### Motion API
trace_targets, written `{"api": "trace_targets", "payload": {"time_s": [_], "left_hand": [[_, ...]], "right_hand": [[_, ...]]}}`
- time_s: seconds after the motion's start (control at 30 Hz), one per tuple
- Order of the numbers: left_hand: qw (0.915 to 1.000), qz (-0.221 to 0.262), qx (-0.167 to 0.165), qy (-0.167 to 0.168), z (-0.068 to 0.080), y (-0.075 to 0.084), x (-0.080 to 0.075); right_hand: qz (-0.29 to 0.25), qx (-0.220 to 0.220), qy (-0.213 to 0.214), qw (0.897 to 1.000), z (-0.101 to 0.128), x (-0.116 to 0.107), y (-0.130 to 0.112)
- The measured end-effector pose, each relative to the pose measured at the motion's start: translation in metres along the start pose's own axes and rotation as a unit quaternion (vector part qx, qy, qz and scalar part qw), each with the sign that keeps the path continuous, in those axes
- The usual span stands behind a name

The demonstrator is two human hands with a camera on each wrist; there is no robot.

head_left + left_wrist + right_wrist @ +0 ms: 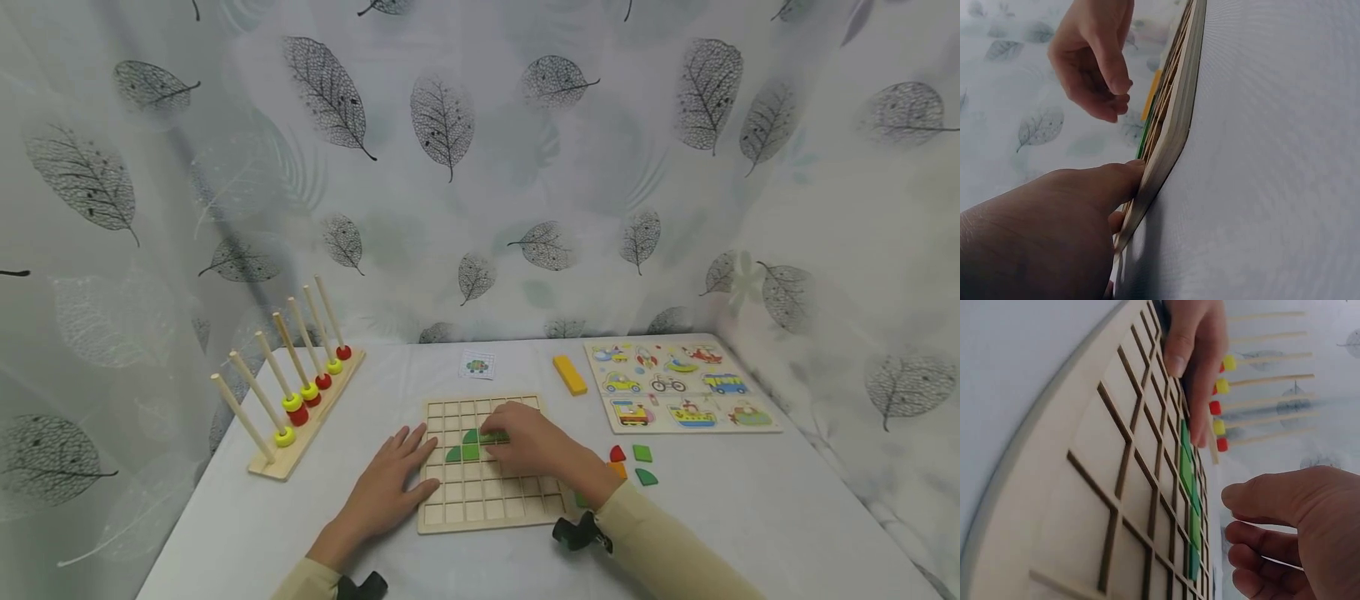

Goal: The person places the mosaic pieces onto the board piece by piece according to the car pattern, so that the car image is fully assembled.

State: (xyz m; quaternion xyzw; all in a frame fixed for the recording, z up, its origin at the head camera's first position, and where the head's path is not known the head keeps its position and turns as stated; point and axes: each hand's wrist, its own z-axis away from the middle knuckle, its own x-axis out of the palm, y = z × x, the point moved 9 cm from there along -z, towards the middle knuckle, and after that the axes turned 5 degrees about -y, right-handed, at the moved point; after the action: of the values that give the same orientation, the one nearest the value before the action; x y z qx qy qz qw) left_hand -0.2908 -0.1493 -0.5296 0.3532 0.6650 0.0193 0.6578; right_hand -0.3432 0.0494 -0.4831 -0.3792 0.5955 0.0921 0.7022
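A wooden grid board (487,527) lies on the table. Green tiles sit in its upper middle cells, among them a light green square (470,452) and a dark green quarter-round (453,455). My left hand (390,479) rests on the board's left edge, fingers spread; in the left wrist view its thumb (1125,181) touches the rim. Over the tiles hovers my right hand (528,442), partly covering them. In the right wrist view its fingers (1257,534) are loosely bent, apart from the board, with nothing seen between thumb and fingertips.
Loose red, orange and green tiles (642,453) lie right of the board. A bead rack (273,467) with upright pegs stands at left. Farther back are a picture card (477,364), a yellow block (570,375) and a vehicle puzzle board (652,400).
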Motion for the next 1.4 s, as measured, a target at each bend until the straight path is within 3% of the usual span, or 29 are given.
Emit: {"api": "trace_targets", "payload": {"time_s": [0.17,0.6,0.8,1.1,1.4], "left_hand": [[0.9998,-0.007,-0.012,-0.016,-0.002,-0.003,0.001],[0.9998,-0.01,-0.013,-0.014,0.0,-0.003,0.0],[0.9997,-0.012,-0.011,-0.016,-0.001,-0.003,0.002],[0.9997,-0.011,-0.013,-0.016,0.0,-0.002,0.001],[0.9997,-0.012,-0.013,-0.017,-0.001,-0.002,0.0]], "right_hand": [[-0.01,-0.004,0.011,1.0,0.015,-0.015,0.01],[-0.004,0.002,0.075,0.997,0.063,-0.065,0.046],[0.0,0.043,0.086,0.995,0.085,-0.087,0.062],[0.004,0.105,0.049,0.993,0.112,-0.087,0.084],[-0.016,0.137,0.012,0.99,0.137,-0.078,0.105]]}}
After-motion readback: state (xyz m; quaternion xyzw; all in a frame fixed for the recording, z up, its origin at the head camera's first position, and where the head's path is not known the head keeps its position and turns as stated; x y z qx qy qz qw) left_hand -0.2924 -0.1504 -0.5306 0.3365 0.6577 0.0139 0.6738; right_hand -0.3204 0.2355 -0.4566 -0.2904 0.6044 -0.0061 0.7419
